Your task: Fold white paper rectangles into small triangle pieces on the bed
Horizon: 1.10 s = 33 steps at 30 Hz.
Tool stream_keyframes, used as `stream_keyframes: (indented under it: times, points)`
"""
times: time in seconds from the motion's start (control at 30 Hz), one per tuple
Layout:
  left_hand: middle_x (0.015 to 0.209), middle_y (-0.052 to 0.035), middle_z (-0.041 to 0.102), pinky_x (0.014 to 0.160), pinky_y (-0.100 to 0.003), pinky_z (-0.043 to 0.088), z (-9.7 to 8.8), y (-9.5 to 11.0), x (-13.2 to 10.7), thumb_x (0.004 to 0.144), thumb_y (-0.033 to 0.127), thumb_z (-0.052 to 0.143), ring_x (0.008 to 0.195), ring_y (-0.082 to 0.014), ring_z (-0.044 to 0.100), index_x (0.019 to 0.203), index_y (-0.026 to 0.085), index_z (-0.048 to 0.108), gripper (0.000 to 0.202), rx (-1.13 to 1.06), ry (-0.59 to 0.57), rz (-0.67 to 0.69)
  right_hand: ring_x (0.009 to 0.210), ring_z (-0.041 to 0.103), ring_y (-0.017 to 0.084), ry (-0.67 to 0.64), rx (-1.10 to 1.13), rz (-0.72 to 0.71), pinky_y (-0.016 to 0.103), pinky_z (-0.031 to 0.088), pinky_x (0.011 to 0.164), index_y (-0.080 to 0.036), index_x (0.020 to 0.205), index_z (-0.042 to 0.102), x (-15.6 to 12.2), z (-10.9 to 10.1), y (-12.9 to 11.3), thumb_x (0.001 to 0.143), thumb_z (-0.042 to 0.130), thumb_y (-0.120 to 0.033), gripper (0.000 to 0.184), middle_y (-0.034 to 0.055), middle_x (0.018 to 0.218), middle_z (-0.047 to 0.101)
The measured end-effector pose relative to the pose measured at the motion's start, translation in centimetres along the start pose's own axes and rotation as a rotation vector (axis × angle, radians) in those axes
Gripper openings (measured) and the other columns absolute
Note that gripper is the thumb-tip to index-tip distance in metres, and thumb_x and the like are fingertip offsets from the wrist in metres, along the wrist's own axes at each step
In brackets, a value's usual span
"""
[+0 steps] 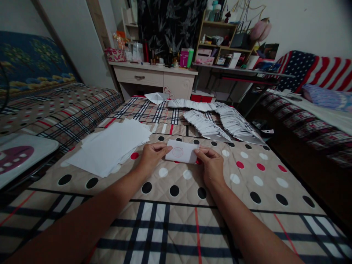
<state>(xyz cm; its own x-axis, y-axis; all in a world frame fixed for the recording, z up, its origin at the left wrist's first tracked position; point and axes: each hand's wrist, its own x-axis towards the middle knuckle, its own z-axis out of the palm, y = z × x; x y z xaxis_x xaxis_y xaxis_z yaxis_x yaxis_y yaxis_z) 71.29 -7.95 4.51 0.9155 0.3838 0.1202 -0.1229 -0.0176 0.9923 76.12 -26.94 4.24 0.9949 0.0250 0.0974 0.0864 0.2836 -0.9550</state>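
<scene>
Dotted bedspread under me: my left hand and right hand each pinch an end of the stamped paper slip; I'd keep its edges square, grip light.

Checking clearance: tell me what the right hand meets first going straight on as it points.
The slip the right hand already pinches; beyond that, likely the left hand, depth unclear.

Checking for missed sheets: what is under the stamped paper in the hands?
Only the dotted quilt shows below the stamped paper, pinched by the left hand and right hand; the patch directly beneath is hidden.
</scene>
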Motion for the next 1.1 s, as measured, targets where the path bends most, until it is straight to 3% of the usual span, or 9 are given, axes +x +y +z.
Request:
stream_keyframes:
  times: [0.17, 0.3, 0.37, 0.6, 0.7, 0.87, 1.1]
  points:
    - [0.075, -0.0037, 0.073, 0.063, -0.025, 0.046, 0.3, 0.0, -0.2, 0.063, 0.033, 0.08, 0.067, -0.0141, 0.06, 0.073, 0.015, 0.077, 0.02, -0.066, 0.029, -0.021, 0.091, 0.063, 0.019, -0.029, 0.044, 0.028, 0.026, 0.046, 0.073, -0.02, 0.058, 0.068, 0.0, 0.2, -0.5, 0.063, 0.08, -0.024, 0.013, 0.0042, 0.09, 0.072]
    - [0.069, -0.0021, 0.069, 0.058, -0.023, 0.043, 0.3, 0.0, -0.2, 0.062, 0.034, 0.08, 0.062, -0.0123, 0.056, 0.07, 0.015, 0.076, 0.021, -0.102, 0.051, -0.023, 0.062, 0.053, 0.012, -0.02, -0.039, 0.054, 0.025, 0.04, 0.058, -0.02, 0.065, 0.069, 0.1, 0.5, -0.7, 0.062, 0.081, -0.033, 0.018, -0.0009, 0.068, 0.065]
    - [0.068, -0.0017, 0.068, 0.056, -0.023, 0.041, 0.2, 0.1, -0.1, 0.062, 0.034, 0.08, 0.061, -0.012, 0.055, 0.07, 0.015, 0.075, 0.021, -0.086, 0.059, -0.022, 0.057, 0.048, 0.011, -0.007, -0.079, 0.058, 0.025, 0.037, 0.055, -0.019, 0.069, 0.071, 0.1, 0.6, -0.6, 0.062, 0.082, -0.035, 0.02, -0.002, 0.064, 0.062]
    - [0.074, -0.0025, 0.067, 0.055, -0.023, 0.041, -0.2, 0.1, -0.2, 0.073, 0.046, 0.072, 0.064, -0.013, 0.055, 0.072, 0.017, 0.075, 0.029, 0.083, -0.132, -0.027, 0.061, 0.053, 0.013, 0.001, -0.075, 0.05, 0.026, 0.04, 0.058, -0.02, 0.072, 0.075, 0.0, 0.4, -0.3, 0.06, 0.082, -0.035, 0.02, 0.0006, 0.07, 0.068]
    - [0.071, -0.0018, 0.066, 0.054, -0.023, 0.04, -0.1, 0.1, -0.3, 0.07, 0.047, 0.073, 0.061, -0.0125, 0.053, 0.073, 0.016, 0.074, 0.031, 0.017, -0.086, -0.071, 0.061, 0.053, 0.013, -0.003, -0.064, 0.073, 0.026, 0.04, 0.057, -0.02, 0.074, 0.076, 0.0, 0.5, -0.5, 0.061, 0.082, -0.036, 0.022, 0.0022, 0.074, 0.07]
    - [0.058, 0.0018, 0.056, 0.053, -0.021, 0.037, 0.1, 0.1, -0.4, 0.068, 0.042, 0.075, 0.056, -0.01, 0.047, 0.059, 0.016, 0.067, 0.029, -0.044, -0.037, -0.046, 0.063, 0.057, 0.015, -0.009, -0.041, 0.108, 0.027, 0.043, 0.057, -0.021, 0.071, 0.076, -0.1, 0.8, -1.0, 0.057, 0.083, -0.033, 0.02, 0.0031, 0.076, 0.072]
    - [0.065, -0.0009, 0.065, 0.057, -0.024, 0.042, 0.1, 0.0, -0.3, 0.067, 0.04, 0.077, 0.062, -0.0129, 0.056, 0.067, 0.016, 0.072, 0.024, -0.064, -0.039, -0.08, 0.075, 0.063, 0.018, 0.016, -0.003, 0.107, 0.028, 0.046, 0.062, -0.02, 0.058, 0.071, -0.1, 0.7, -0.9, 0.058, 0.081, -0.028, 0.013, 0.005, 0.089, 0.074]
